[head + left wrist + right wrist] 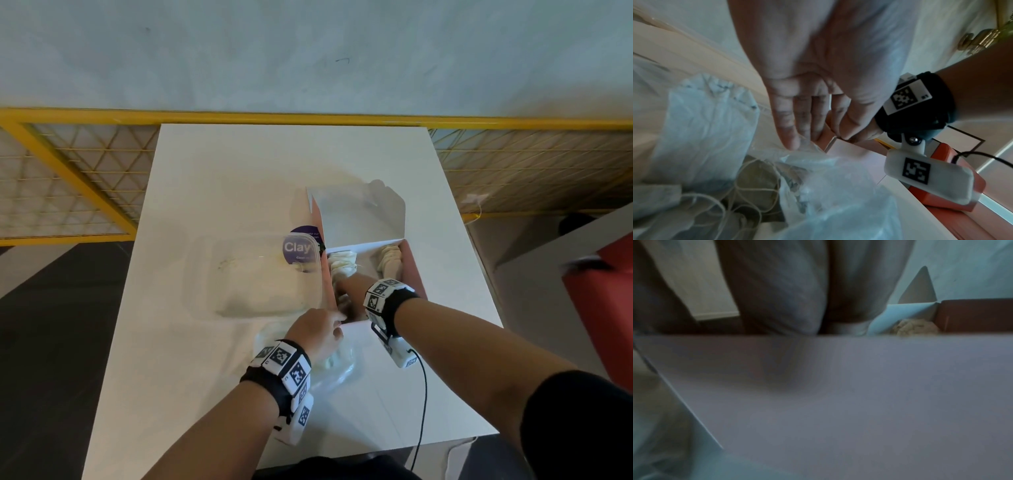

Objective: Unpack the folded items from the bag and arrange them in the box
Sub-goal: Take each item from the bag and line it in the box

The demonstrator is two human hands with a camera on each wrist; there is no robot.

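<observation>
An open pink and white box [415,270] stands on the white table with its lid up. Two cream folded items [342,262] [390,257] lie along its far wall. My right hand [346,292] reaches down into the box's near left part; its fingertips are hidden behind the white front flap [838,394]. Over that flap one folded item [914,328] shows. My left hand [317,329] is at the box's near left corner with fingers [791,129] straight, touching the clear plastic bag [828,186]. The bag [339,366] lies crumpled before the box, with cream cloth and string inside.
A clear lidded plastic tub [267,274] with a purple "Clay" label stands right against the box's left side. A yellow wire fence [68,171] runs behind the table. A red object [603,308] is off the table's right side.
</observation>
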